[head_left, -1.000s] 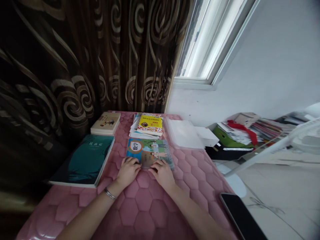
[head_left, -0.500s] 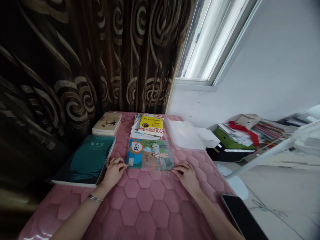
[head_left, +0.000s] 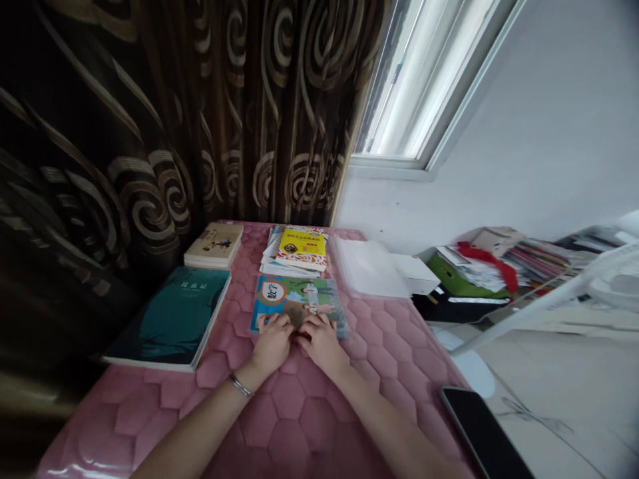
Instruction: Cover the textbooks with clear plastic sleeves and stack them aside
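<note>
A maths textbook (head_left: 319, 291) with a colourful illustrated cover lies flat on the pink quilted tabletop (head_left: 284, 426), and a clear film edge seems to show along its right side. My left hand (head_left: 272, 340) and my right hand (head_left: 320, 339) are close together at the middle of the book's near edge. Both sets of fingers are bent and closed on that edge, with the fingertips over the cover. The thumbs nearly meet, and what lies right under them is hidden.
Left of the book are a dark green book (head_left: 172, 316) and a small beige stack of books (head_left: 214, 245). Behind it, a yellow-topped book (head_left: 302, 245) rests on several others. To the right lie clear plastic sheets (head_left: 369, 266), a white box (head_left: 415, 274) and a phone (head_left: 484, 429).
Both my hands have moved inward from the textbook's two near corners to the middle of its near edge. The book has stayed in about the same place.
</note>
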Motion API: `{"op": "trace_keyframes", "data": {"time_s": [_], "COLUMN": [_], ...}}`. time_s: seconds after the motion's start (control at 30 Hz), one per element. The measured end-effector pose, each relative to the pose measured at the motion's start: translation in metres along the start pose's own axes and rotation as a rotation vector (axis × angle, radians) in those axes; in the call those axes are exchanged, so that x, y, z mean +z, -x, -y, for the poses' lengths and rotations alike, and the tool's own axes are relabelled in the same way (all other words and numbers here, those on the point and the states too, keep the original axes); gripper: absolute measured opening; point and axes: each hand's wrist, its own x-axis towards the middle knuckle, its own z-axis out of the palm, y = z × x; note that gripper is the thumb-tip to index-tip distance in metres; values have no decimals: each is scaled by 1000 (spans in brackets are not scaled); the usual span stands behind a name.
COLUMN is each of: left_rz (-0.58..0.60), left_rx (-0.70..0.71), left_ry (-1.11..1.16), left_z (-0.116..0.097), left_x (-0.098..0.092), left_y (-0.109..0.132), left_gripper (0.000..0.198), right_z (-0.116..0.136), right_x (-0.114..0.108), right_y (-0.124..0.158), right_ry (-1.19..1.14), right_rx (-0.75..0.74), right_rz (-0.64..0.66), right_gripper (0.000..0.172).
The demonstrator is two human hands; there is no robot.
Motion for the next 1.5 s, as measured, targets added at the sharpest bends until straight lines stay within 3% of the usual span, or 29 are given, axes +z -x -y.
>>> {"op": "trace_keyframes", "data": {"time_s": [0.13, 0.43, 0.63, 0.77, 0.9, 1.03, 1.17, 1.33, 1.5], "left_rz": [-34, -27, -3, -33, 11, 201, 271, 292, 289], "left_rx": [5, -210, -222, -180, 52, 206, 160, 102, 142], "left_ry": [30, 74, 109, 1, -148, -157, -140, -130, -118], "left_z": [17, 82, 92, 81, 45, -7, -44, -54, -48], "left_x": [-5, -26, -27, -36, -41, -29, -10, 6, -1], "left_y": [8, 35, 37, 39, 24, -13, -40, -40, -28], "left_gripper": [17, 19, 22, 21, 15, 27, 33, 26, 27], "right_z": [-15, -91, -103, -97, -76, -51, -43, -53, -59], "right_x": [1, -29, -31, -36, -40, -34, -23, -12, -14], "right_y": [4, 41, 40, 41, 27, -22, -79, -114, -119], "right_ry": [-33, -80, -148, -75, 15, 68, 121, 206, 279], "right_rx": [6, 153, 171, 148, 38, -10, 28, 109, 162], "right_rz": [-41, -125, -97, -69, 16, 130, 254, 244, 240], "right_gripper": [6, 20, 17, 15, 18, 25, 29, 38, 41]}}
